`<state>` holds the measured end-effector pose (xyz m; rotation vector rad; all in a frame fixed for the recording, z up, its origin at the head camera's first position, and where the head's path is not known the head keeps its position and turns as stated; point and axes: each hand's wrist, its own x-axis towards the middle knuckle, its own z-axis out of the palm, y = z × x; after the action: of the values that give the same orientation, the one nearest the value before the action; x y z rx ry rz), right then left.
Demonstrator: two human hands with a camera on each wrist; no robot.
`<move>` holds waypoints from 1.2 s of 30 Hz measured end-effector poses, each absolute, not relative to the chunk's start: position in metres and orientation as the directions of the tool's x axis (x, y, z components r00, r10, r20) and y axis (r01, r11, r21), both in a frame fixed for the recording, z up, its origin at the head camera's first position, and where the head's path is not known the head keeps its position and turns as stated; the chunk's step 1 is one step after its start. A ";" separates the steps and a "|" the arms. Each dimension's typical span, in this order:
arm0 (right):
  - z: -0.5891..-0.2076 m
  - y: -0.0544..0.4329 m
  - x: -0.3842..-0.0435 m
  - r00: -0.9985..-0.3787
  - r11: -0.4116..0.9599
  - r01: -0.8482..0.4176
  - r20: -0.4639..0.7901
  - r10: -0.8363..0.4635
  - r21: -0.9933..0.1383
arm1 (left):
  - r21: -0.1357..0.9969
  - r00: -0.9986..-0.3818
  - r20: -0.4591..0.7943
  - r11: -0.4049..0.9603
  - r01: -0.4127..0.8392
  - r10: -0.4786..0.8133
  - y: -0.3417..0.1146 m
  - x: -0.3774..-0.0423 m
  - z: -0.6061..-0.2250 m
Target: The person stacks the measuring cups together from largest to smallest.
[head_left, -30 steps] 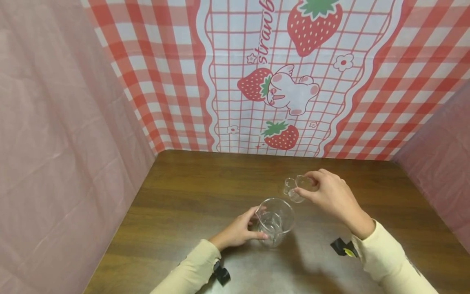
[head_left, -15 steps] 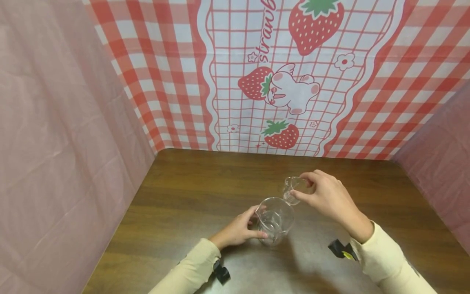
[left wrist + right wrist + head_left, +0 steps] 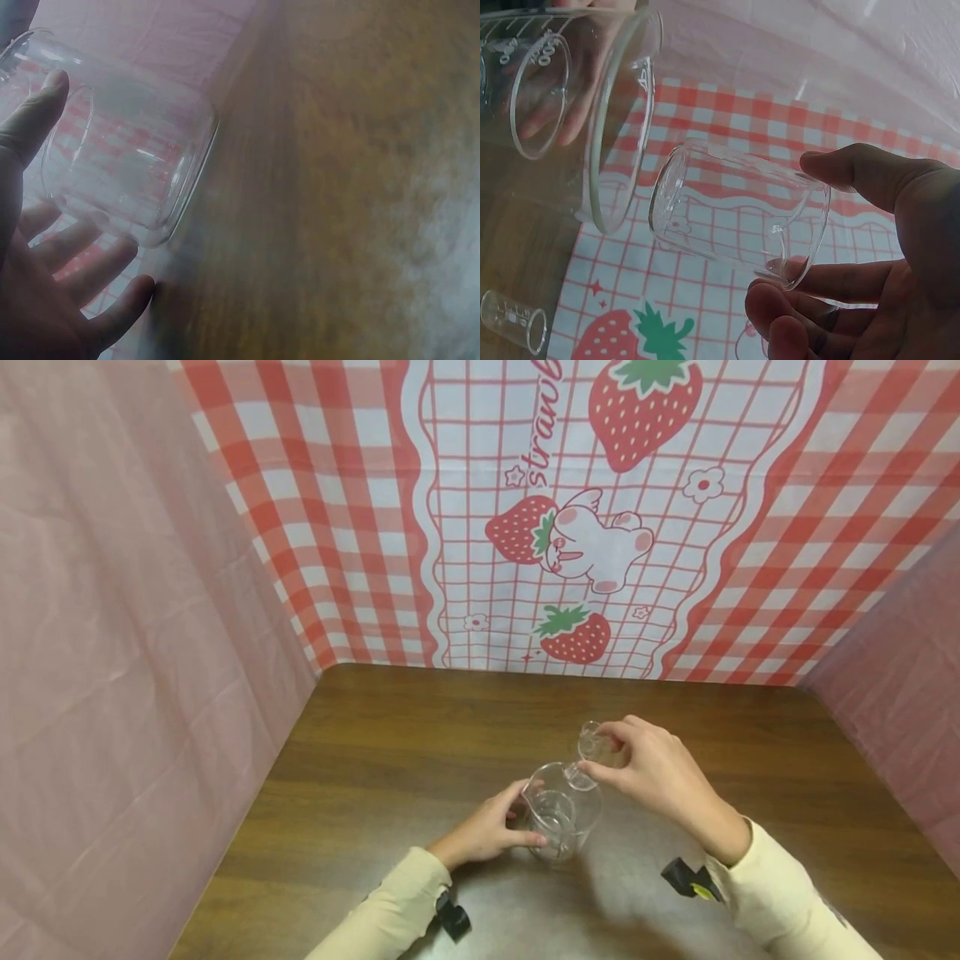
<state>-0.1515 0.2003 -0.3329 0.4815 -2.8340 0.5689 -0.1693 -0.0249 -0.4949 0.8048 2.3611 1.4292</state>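
A large clear glass beaker stands upright on the table, printed markings on its wall in the right wrist view. Inside it is a smaller glass vessel, its rim showing through the wall. My left hand holds the large beaker from the left, thumb on the near side and fingers on the far side. My right hand pinches a small clear beaker near its rim. That beaker's base is at the large beaker's rim. Behind it, a tiny marked beaker stands on the table.
The brown wooden table runs back to a red-checked strawberry cloth. Pinkish curtains hang at both sides. A black strap end hangs from the left wrist, another from the right.
My right hand has moved left and slightly nearer with the small beaker, bringing its base over the large beaker's rim. My left hand and the large beaker have stayed in place.
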 end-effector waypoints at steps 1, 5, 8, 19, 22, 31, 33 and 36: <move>-0.334 0.200 -0.151 -0.924 0.871 -0.357 0.264 -0.277 -0.337 | 0.876 -0.810 0.059 0.359 0.322 0.583 -0.025 -0.169 -0.495; -0.337 0.197 -0.151 -0.921 0.870 -0.367 0.260 -0.290 -0.329 | 0.875 -0.809 0.059 0.360 0.324 0.585 -0.025 -0.170 -0.495; -0.340 0.195 -0.151 -0.921 0.870 -0.368 0.256 -0.294 -0.327 | 0.875 -0.809 0.056 0.362 0.322 0.585 -0.025 -0.170 -0.496; -0.349 0.189 -0.151 -0.923 0.868 -0.374 0.223 -0.314 -0.327 | 0.880 -0.812 0.044 0.362 0.307 0.581 -0.025 -0.171 -0.497; -0.351 0.188 -0.152 -0.918 0.863 -0.387 0.224 -0.328 -0.324 | 0.881 -0.815 0.043 0.364 0.304 0.577 -0.025 -0.171 -0.498; -0.362 0.186 -0.153 -0.912 0.856 -0.403 0.217 -0.347 -0.323 | 0.880 -0.818 0.050 0.361 0.307 0.573 -0.025 -0.172 -0.497; -0.364 0.185 -0.153 -0.912 0.857 -0.404 0.212 -0.351 -0.320 | 0.882 -0.818 0.052 0.358 0.307 0.573 -0.025 -0.172 -0.497; -0.366 0.183 -0.152 -0.912 0.860 -0.406 0.192 -0.361 -0.309 | 0.880 -0.814 0.052 0.358 0.311 0.579 -0.025 -0.171 -0.498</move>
<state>-0.1515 0.1826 -0.3662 0.6015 -2.9060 0.5252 -0.1713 -0.0251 -0.4976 0.7924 2.3553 1.4369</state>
